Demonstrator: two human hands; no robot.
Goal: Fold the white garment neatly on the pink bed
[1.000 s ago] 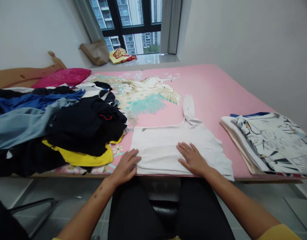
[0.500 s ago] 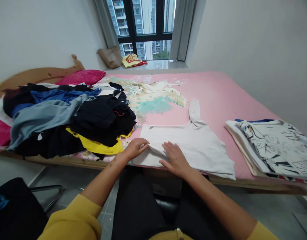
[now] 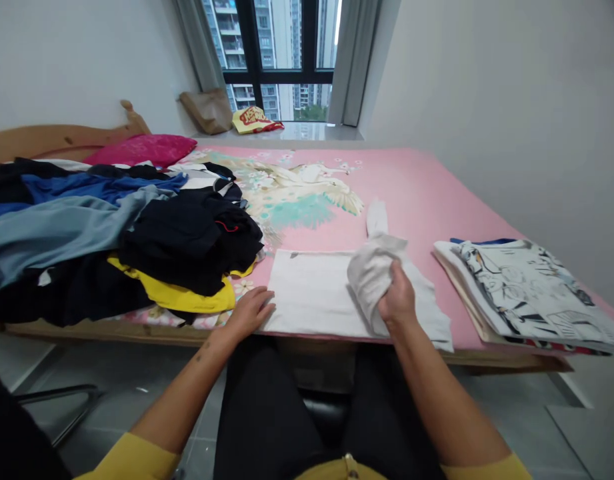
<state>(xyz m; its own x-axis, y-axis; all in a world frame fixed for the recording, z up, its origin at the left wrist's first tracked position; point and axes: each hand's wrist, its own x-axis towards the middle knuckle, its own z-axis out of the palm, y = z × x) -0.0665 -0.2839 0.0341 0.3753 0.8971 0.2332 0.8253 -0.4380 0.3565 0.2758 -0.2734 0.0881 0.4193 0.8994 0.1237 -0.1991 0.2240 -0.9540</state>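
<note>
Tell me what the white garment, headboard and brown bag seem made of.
White garment: matte, soft fabric, perhaps cotton; it bunches in the right hand.
Headboard: smooth, probably varnished wood, from its warm tone and knot-like spot.
Brown bag: dull, creased, so perhaps paper.

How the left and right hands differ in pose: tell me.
The right hand is closed on a bunched part of the white garment; the left hand is open. The right hand is raised with the cloth; the left hand lies low, palm down, at the garment's left edge. Both are bare.

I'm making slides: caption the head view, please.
Right hand gripping a bunched part of a white garment on a pink bed, left hand at the garment's edge.
</note>
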